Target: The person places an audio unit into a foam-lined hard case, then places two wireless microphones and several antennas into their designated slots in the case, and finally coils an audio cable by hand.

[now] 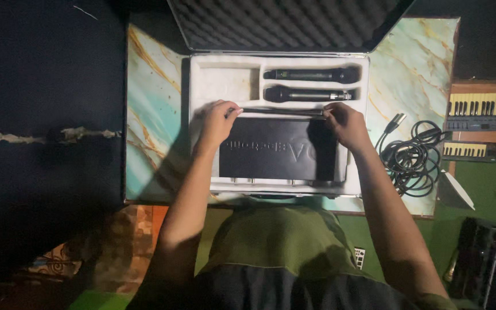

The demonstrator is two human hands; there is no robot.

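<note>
Here, in the middle of the frame, I see an open carrying case (199, 103) with a white foam insert lying on a marble-patterned table (150, 115), its lid (282, 23) lined with dark egg-crate foam standing up at the top of the frame. My left hand (218, 121) sits at centre left, fingers curled and pinched on the left end of a thin black rod (279, 111) that lies across the case; my right hand (345, 123), at centre right, is closed in the same way on the rod's right end. The rod runs level between the two hands, just above a flat black receiver unit (276, 150) that fills the lower part of the insert. Above the rod, two black handheld microphones (311, 84) lie side by side in their foam slots, and to their left an empty-looking square pocket (231, 83) shows in the white foam. To the right of the case a coiled black cable (411, 161) with a metal plug lies on the table. Further right, at the frame's edge, I see two small keyboards (477, 123), and a black box (489, 264) stands in the lower right corner.
</note>
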